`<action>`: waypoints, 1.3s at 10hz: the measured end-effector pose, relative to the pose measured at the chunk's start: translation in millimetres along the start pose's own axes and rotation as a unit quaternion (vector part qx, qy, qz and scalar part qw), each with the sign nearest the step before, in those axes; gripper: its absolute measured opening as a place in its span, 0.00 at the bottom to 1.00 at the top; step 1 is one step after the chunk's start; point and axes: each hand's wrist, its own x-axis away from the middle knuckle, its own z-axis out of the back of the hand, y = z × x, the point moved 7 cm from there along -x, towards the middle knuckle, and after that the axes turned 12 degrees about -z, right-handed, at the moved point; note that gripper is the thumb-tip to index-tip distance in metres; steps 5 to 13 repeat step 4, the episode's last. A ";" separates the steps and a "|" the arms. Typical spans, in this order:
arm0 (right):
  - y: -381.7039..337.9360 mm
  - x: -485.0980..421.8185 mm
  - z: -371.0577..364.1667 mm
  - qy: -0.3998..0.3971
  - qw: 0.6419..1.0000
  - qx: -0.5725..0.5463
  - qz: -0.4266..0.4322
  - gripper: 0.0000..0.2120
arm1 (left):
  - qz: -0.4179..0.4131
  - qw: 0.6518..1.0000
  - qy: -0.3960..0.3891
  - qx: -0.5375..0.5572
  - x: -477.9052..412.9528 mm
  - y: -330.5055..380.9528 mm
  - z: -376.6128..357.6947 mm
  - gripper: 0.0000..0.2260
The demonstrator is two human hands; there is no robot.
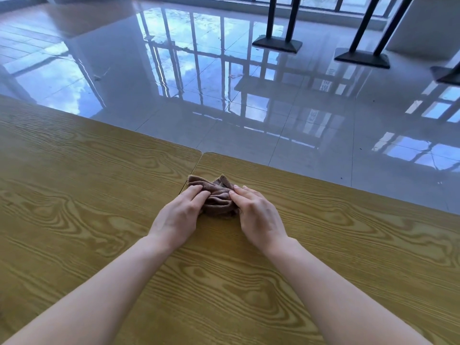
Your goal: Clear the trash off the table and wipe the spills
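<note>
Head view looks down on two wood-grain tables (99,195) pushed together, their seam running from the far edge toward the person. A crumpled brown cloth (217,195) lies on the tabletop at the seam, close to the far edge, roughly at the 12 o'clock of both hands. The left hand (180,215) pinches the cloth's 9 o'clock side, fingers curled onto the fabric. The right hand (258,215) grips the 3 o'clock side in the same way, thumb and fingertips pressed into the folds. Both bare forearms reach in from 6 o'clock. Beyond the tables, at 12 o'clock, a glossy tiled floor (224,83) reflects window frames, and dark table bases (277,43) stand at about 1 o'clock.
</note>
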 end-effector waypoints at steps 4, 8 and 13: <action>3.4 20.6 45.3 -0.067 0.995 -0.028 -0.066 0.28 | 0.048 0.997 -0.060 0.009 -8.8 46.3 13.9 0.29; 3.4 20.6 45.3 -0.067 0.995 -0.028 -0.066 0.28 | 0.048 0.997 -0.060 0.009 -8.8 46.3 13.9 0.29; 3.4 20.6 45.3 -0.067 0.995 -0.028 -0.066 0.28 | 0.048 0.997 -0.060 0.009 -8.8 46.3 13.9 0.29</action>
